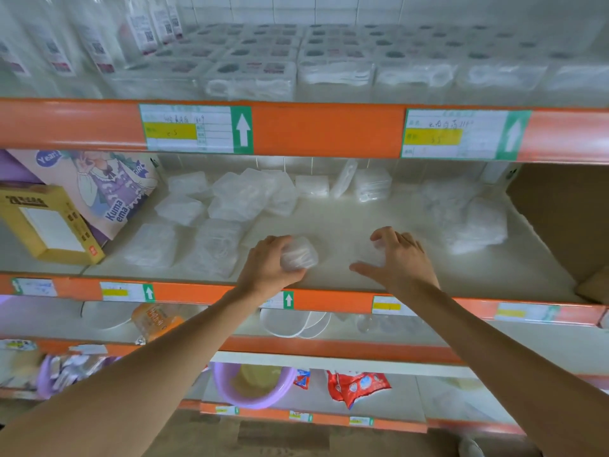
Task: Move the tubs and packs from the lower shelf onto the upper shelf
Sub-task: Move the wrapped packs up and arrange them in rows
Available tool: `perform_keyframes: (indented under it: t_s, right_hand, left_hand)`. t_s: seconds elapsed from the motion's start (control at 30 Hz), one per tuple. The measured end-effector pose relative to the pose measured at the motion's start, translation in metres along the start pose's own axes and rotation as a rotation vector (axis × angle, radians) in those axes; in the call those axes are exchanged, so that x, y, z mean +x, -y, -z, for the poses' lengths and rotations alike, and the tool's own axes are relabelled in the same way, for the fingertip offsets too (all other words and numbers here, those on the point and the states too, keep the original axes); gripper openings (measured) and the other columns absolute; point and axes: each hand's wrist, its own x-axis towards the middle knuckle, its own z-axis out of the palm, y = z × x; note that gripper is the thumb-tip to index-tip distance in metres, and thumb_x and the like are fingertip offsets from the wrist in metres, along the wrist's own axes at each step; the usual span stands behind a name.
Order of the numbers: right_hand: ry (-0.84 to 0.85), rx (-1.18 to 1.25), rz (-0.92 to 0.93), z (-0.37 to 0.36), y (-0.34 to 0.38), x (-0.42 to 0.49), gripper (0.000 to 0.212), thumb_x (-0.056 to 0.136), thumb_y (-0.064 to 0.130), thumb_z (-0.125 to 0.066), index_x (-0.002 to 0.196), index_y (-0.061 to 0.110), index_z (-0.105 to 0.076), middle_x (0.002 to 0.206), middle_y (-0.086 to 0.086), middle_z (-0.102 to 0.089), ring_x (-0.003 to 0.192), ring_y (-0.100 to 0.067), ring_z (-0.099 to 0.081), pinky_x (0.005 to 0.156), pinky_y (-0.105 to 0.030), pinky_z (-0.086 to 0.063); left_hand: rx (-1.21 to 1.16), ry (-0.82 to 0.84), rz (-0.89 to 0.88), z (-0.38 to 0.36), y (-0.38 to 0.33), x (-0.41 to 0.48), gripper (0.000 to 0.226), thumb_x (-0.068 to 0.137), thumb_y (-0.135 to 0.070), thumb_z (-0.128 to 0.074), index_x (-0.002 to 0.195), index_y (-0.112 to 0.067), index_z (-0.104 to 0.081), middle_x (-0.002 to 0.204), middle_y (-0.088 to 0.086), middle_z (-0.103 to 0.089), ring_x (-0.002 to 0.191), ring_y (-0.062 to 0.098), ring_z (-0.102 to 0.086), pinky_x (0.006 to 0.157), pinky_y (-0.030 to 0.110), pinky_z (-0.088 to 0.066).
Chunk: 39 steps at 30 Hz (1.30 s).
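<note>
My left hand (268,267) grips a small clear plastic tub (300,255) near the front of the lower shelf (346,275). My right hand (400,257) curls over another clear tub (374,253), which is blurred and mostly hidden under the fingers. Several more clear tubs and packs (237,199) lie scattered on the lower shelf behind and to the left. A crumpled clear pack (474,225) sits at the right. The upper shelf (329,131) holds rows of clear tubs (250,77) behind its orange rail.
A yellow box (49,222) and a purple cartoon box (108,186) stand at the lower shelf's left end. A brown cardboard box (566,219) stands at its right end. Bottles (99,37) stand on the upper shelf's left. Shelves below hold bowls and snack packs.
</note>
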Motion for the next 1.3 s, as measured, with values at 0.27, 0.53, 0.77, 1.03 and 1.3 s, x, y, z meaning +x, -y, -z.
perform_keyframes:
  t_s: [0.27, 0.53, 0.77, 1.03, 1.3]
  right_hand:
    - [0.009, 0.000, 0.036, 0.066, 0.020, -0.052, 0.060, 0.076, 0.063, -0.069, 0.117, 0.024, -0.049, 0.118, 0.005, -0.063, 0.113, -0.020, -0.052, 0.090, -0.030, -0.040]
    - [-0.048, -0.025, 0.145, 0.127, 0.052, -0.090, 0.062, 0.076, 0.068, -0.066, 0.119, 0.027, -0.048, 0.118, 0.009, -0.062, 0.110, -0.017, -0.056, 0.088, -0.028, -0.041]
    - [-0.131, -0.068, 0.236, 0.191, 0.085, -0.101, 0.062, 0.075, 0.067, -0.068, 0.119, 0.028, -0.049, 0.119, 0.012, -0.060, 0.112, -0.015, -0.056, 0.089, -0.027, -0.038]
    - [-0.196, 0.013, 0.261, 0.241, 0.116, -0.085, 0.062, 0.073, 0.068, -0.069, 0.116, 0.029, -0.048, 0.117, 0.008, -0.061, 0.109, -0.020, -0.059, 0.088, -0.033, -0.046]
    - [-0.215, 0.009, 0.219, 0.258, 0.133, -0.029, 0.062, 0.074, 0.069, -0.067, 0.118, 0.030, -0.047, 0.119, 0.009, -0.060, 0.111, -0.021, -0.057, 0.082, -0.030, -0.041]
  left_hand:
    - [0.009, 0.066, -0.128, 0.032, -0.045, -0.035, 0.063, 0.065, -0.035, -0.089, 0.120, -0.018, -0.061, 0.111, -0.007, -0.063, 0.102, 0.014, -0.061, 0.089, 0.030, -0.048]
    - [0.180, 0.109, -0.242, 0.081, -0.107, -0.081, 0.065, 0.065, -0.050, -0.080, 0.122, -0.028, -0.057, 0.116, -0.016, -0.063, 0.106, 0.007, -0.059, 0.089, 0.024, -0.046]
    - [0.214, -0.032, -0.383, 0.148, -0.154, -0.107, 0.066, 0.072, -0.046, -0.080, 0.126, -0.022, -0.050, 0.120, -0.013, -0.056, 0.105, 0.004, -0.052, 0.081, 0.005, -0.033]
    - [0.262, -0.197, -0.391, 0.216, -0.207, -0.097, 0.069, 0.076, -0.054, -0.074, 0.131, -0.023, -0.047, 0.130, -0.006, -0.055, 0.116, 0.014, -0.054, 0.095, 0.034, -0.046]
    - [0.217, -0.274, -0.158, 0.253, -0.227, -0.028, 0.070, 0.086, -0.053, -0.064, 0.142, -0.023, -0.035, 0.143, -0.002, -0.043, 0.125, 0.019, -0.047, 0.086, 0.029, -0.035]
